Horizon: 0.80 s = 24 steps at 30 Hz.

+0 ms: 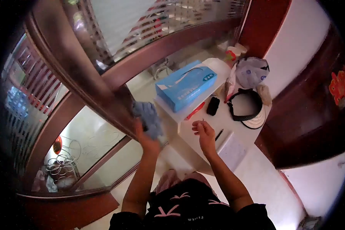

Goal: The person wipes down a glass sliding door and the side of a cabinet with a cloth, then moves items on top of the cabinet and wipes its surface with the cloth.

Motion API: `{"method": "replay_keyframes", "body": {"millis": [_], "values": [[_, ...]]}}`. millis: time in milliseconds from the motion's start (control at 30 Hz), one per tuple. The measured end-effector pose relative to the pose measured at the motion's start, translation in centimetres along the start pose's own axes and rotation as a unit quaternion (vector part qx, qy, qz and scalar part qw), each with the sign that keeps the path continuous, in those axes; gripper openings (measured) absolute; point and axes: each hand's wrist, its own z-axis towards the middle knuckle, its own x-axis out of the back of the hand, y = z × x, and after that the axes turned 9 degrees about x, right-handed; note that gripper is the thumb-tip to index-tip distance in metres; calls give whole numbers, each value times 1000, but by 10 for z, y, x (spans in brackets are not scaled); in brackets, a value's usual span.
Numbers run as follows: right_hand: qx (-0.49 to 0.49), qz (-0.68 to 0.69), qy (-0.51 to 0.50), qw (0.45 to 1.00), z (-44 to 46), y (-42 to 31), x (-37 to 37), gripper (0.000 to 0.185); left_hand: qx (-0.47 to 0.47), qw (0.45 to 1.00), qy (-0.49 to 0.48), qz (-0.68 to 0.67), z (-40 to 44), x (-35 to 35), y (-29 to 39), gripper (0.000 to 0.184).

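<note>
My left hand (148,142) is closed on a blue-grey cloth (146,117), which lies against the brown wooden frame (107,100) of the glass partition. Slight blur covers the cloth's lower edge. Over the near side of the white table (193,135), my right hand (205,134) hovers with fingers loosely bent and apart, and I see nothing held in it. Close to that hand are a black pen (219,134), a red slim packet (196,110) and a small black object (213,105).
A blue box (186,85) stands at the table's left edge. Farther right are a black-banded visor hat (253,115) and a plastic bag (253,72). A pale flat pad (232,151) lies at the near edge. Beside the table is a dark door (299,126).
</note>
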Motion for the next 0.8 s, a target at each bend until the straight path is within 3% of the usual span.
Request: {"method": "replay_keyframes", "body": {"millis": [33, 100, 133, 200, 233, 300, 367, 467, 567, 600, 667, 800], "values": [[9, -14, -13, 1000, -6, 11, 0, 24, -37, 993, 25, 107, 12, -1, -14, 53], [27, -40, -37, 998, -19, 29, -8, 23, 95, 982, 105, 122, 32, -38, -35, 58], [53, -81, -35, 995, -27, 36, -9, 22, -89, 957, 78, 263, 15, -63, -41, 62], [110, -163, -31, 980, -31, 43, -7, 22, -70, 970, 104, 209, 2, -66, -80, 64], [101, -156, -14, 983, -33, 29, -4, 23, -93, 963, 87, 237, -11, -70, -75, 64], [75, -237, 33, 968, -23, 84, 18, 22, -137, 944, 56, 294, -43, -69, -66, 63], [41, -301, 57, 951, -9, 94, 37, 19, -1, 959, 23, 283, -68, -53, -70, 57], [35, -409, 80, 909, 15, 85, 45, 21, 133, 948, -25, 289, -95, -50, -57, 49], [-12, -513, -13, 858, 33, 90, 39, 23, 95, 977, -93, 166, -85, -61, -60, 45], [-22, -553, -52, 831, 38, 94, 39, 23, 20, 966, -106, 235, -77, -67, -60, 46], [-39, -560, -69, 825, 41, 104, 44, 22, -127, 915, -127, 362, -60, -76, -61, 47], [-75, -551, -56, 829, 31, 100, 71, 21, -248, 744, -197, 588, -43, -56, -121, 58]]}}
